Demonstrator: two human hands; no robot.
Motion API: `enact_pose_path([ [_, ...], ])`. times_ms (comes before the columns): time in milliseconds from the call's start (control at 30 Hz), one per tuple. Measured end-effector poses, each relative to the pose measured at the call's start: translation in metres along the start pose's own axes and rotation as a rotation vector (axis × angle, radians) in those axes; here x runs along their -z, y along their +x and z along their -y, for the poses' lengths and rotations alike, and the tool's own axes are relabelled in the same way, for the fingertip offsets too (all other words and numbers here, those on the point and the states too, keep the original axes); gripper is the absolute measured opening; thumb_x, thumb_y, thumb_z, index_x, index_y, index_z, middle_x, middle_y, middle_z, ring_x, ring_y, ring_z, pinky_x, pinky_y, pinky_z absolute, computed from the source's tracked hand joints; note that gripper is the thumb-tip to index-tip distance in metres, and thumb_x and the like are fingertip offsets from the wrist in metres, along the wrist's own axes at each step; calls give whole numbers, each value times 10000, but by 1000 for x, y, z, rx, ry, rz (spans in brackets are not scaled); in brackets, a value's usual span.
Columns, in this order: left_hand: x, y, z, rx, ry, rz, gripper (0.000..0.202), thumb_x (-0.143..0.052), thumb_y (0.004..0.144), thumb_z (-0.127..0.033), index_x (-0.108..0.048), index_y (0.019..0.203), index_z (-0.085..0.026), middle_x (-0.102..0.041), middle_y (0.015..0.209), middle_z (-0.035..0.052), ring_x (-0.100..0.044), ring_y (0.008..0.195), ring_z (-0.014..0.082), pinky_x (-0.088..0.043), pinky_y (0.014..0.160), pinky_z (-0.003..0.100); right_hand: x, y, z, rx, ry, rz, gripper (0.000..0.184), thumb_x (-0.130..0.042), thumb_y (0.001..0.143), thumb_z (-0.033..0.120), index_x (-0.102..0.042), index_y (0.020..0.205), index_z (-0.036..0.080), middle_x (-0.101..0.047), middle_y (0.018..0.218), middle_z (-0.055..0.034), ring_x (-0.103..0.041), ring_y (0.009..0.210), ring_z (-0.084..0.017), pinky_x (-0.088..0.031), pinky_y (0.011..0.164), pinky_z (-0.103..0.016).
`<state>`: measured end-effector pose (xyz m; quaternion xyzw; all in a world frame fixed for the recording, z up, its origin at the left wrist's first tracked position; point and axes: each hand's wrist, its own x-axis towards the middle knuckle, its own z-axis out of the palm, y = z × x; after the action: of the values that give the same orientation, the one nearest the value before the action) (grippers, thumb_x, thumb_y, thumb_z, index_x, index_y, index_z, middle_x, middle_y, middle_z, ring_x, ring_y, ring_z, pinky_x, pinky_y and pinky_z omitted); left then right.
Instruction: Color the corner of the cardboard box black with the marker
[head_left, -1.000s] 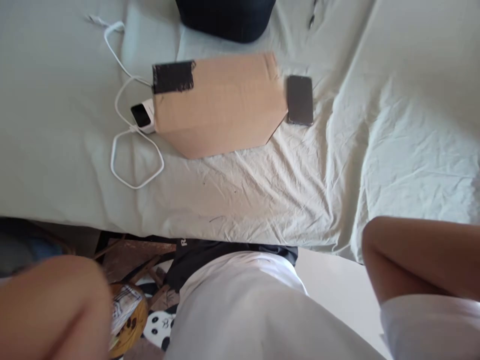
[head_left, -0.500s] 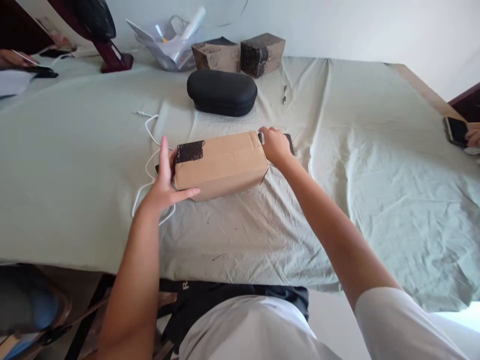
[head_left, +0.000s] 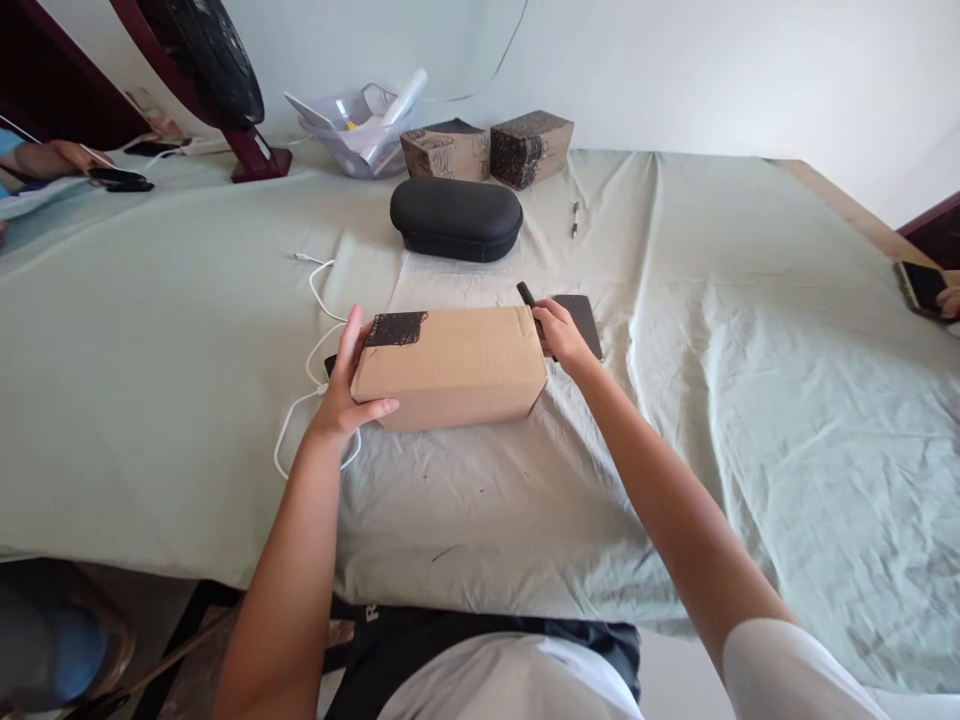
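Note:
A long brown cardboard box lies before me, with a black scribbled patch on its top left. My left hand grips the box's left end, thumb along the front face and fingers around the far side. At the right end, my right hand is closed around a slim black pen-shaped tool; whether it is a marker or a cutter I cannot tell. Its lower end is partly hidden by the fingers. Behind that hand lies a flat dark rectangular object.
A black hard case sits beyond the box. Two scribbled cartons, a clear plastic basket and a fan stand along the wall. A white cable lies left. Other people's hands show at both sides; one holds a phone.
The view has tilted up, so everything sits lower. My right hand has turned and shifted slightly at the box's right end, and the black tool now shows more clearly. My left hand keeps its grip.

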<state>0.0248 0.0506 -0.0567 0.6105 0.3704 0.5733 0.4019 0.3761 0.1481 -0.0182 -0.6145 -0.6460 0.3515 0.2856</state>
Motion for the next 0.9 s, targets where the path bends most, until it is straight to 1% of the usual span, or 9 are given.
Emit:
enact_pose_path([
  [100, 3, 19, -13, -9, -6, 59, 1308, -1046, 535, -509, -442, 1660, -228, -571, 1618, 147, -542, 1485, 414, -481, 1229, 492, 16, -16, 3, 68, 454, 214, 584, -439, 1014, 698, -635, 1227, 191, -508, 768, 16, -266, 482, -98, -255, 453, -276],
  [233, 4, 52, -40, -7, 27, 115, 1208, -1013, 557, -608, -553, 1572, -141, -665, 1517, 169, -617, 1389, 445, -523, 1186, 557, 28, -35, 15, 162, 566, 480, 619, -803, 860, 680, -712, 1245, 203, -515, 764, 30, -333, 532, -86, -191, 449, -257],
  [333, -8, 67, -54, -7, 149, 42, 1040, -941, 721, -588, -554, 1575, -135, -716, 1440, 165, -645, 1336, 423, -465, 1215, 602, 27, -40, 22, 257, 505, 481, 490, -865, 855, 550, -747, 1196, 218, -670, 975, -25, -558, 726, -128, -378, 546, -244],
  [400, -24, 69, -58, -27, 237, -37, 888, -869, 820, -572, -581, 1566, -188, -767, 1329, 136, -679, 1290, 391, -470, 1205, 574, 20, -42, 26, 322, 499, 460, 488, -891, 831, 501, -749, 1205, 223, -712, 1154, -55, -659, 980, -194, -528, 778, -286],
  [467, -43, 68, -58, -57, 288, -117, 676, -806, 875, -562, -686, 1456, -236, -800, 1185, 99, -724, 1196, 351, -535, 1127, 494, 11, -45, 29, 295, 515, 465, 601, -933, 787, 495, -721, 1288, 241, -710, 1291, -80, -662, 1196, -264, -553, 979, -365],
  [533, -62, 65, -57, -91, 340, -161, 464, -752, 914, -544, -784, 1262, -238, -807, 1073, 74, -750, 1069, 309, -583, 1000, 417, 3, -49, 33, 185, 608, 478, 740, -955, 759, 527, -662, 1390, 276, -692, 1389, -91, -659, 1272, -303, -571, 1007, -406],
  [633, -86, 63, -57, -179, 275, -236, 262, -715, 915, -454, -800, 1009, -224, -800, 943, 49, -750, 886, 253, -586, 824, 359, -2, -58, 45, 112, 765, 488, 670, -950, 767, 552, -692, 1311, 259, -727, 1295, -80, -699, 1169, -285, -591, 926, -374],
  [733, -99, 59, -52, -287, 28, -392, 132, -666, 824, -287, -742, 914, -228, -808, 876, 42, -758, 828, 249, -583, 781, 376, 3, -66, 56, 139, 812, 413, 634, -974, 736, 513, -705, 1244, 246, -705, 1049, -28, -652, 828, -174, -524, 675, -292],
  [900, -101, 47, -33, -198, -105, -528, 89, -647, 723, -266, -633, 811, -261, -783, 768, 34, -745, 832, 259, -593, 837, 429, 7, -58, 50, 153, 774, 360, 342, -704, 952, 494, -673, 1153, 220, -499, 711, 44, -432, 555, -117, -368, 508, -282],
])
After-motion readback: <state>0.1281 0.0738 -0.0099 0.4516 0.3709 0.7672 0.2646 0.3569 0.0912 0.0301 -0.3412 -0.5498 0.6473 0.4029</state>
